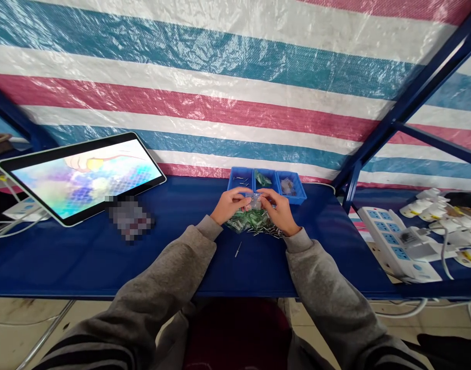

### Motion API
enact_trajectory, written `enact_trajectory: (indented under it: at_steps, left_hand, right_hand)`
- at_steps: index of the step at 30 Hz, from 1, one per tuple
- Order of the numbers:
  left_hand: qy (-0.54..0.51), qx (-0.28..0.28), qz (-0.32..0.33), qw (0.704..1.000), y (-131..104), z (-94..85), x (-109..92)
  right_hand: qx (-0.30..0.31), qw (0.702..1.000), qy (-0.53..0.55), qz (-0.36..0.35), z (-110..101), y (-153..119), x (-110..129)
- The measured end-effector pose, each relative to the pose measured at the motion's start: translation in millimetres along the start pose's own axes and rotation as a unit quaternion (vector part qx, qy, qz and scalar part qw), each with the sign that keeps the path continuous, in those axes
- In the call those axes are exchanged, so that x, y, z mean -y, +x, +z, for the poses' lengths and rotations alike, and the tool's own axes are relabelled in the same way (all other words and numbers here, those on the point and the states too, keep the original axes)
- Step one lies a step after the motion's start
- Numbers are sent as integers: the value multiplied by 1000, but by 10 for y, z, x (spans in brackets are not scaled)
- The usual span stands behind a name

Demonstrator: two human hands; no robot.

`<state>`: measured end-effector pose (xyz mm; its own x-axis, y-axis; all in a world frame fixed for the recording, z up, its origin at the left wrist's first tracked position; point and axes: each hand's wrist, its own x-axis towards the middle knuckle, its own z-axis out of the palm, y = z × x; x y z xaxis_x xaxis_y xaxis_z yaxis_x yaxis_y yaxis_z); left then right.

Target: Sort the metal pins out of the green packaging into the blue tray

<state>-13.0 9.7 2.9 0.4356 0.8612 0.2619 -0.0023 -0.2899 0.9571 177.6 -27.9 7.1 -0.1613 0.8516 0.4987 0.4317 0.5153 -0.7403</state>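
Between my left hand [231, 204] and my right hand [277, 209] is a small clear plastic bag [254, 199], its edges pinched by the fingers of both. What is inside it is too small to make out. Below the hands, a heap of green packets [241, 221] lies on the blue table, with many short metal pins [269, 230] at its right side. One thin pin-like piece with a pale end [237, 250] rests apart, nearer the front edge. Just beyond my fingertips stand joined blue bins [300, 200]; they hold a few metal pieces, green packets and clear bags.
A lit tablet-like screen [92, 174] leans at the left, with a blurred-out object [131, 220] in front of it. To the right are a white power strip [393, 241] and white plugs [432, 205]. Striped sheeting [220, 92] hangs behind the blue table [174, 205].
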Motion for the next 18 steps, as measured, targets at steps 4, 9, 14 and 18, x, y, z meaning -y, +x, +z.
enact_trajectory:
  at_steps: [4,9,14,18]
  left_hand:
    - [-45,11,-16,999,-4,-33,-30]
    - [16,33,17,999,-15,-23,-70]
    - [84,26,56,995,-12,-23,-59]
    - [-17,28,1,999,-6,-31,-48]
  right_hand:
    - [31,994,-44,-99,24,-29,6]
    - [-20,996,-55,-63,52,-25,6]
    - [-36,997,49,42,90,-28,-3]
    - [-27,994,98,35,92,-49,-1]
